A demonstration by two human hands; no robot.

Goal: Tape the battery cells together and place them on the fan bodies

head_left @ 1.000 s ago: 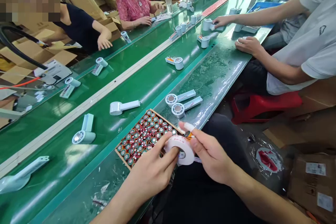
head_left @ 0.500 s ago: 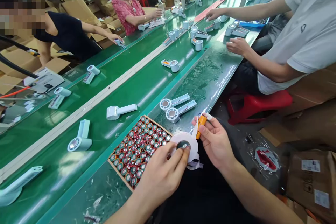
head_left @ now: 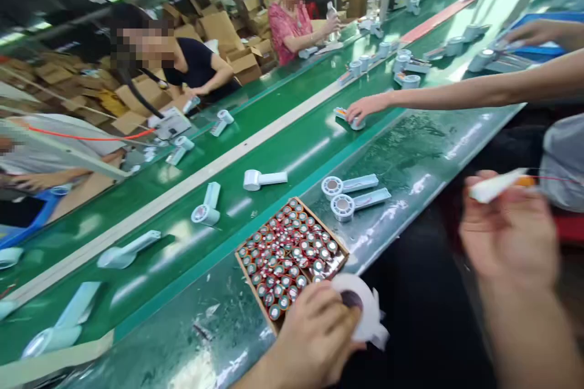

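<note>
My left hand [head_left: 319,331] grips a roll of white tape [head_left: 365,310], fingers reaching into its core, beside the near corner of a box. Off to the right, my right hand [head_left: 508,231] is closed around an orange battery [head_left: 524,181] with a strip of white tape [head_left: 497,186] on it; a thin red wire trails from its end. The hand is blurred. The shallow cardboard box [head_left: 252,278] holds many upright round battery cells with red wires. Just beyond it, two pale blue fan housings [head_left: 343,206] with handles lie side by side on the table edge.
A green conveyor belt [head_left: 292,146] runs diagonally past, carrying several fan housings [head_left: 207,213]. A co-worker's arm [head_left: 433,97] stretches in from the right over the belt. Other people sit across the belt, with cardboard boxes [head_left: 223,30] behind them.
My right hand has moved away from the tape roll to the right, carrying the taped battery. The view has swung left. The co-worker's hand now touches a housing on the belt.
</note>
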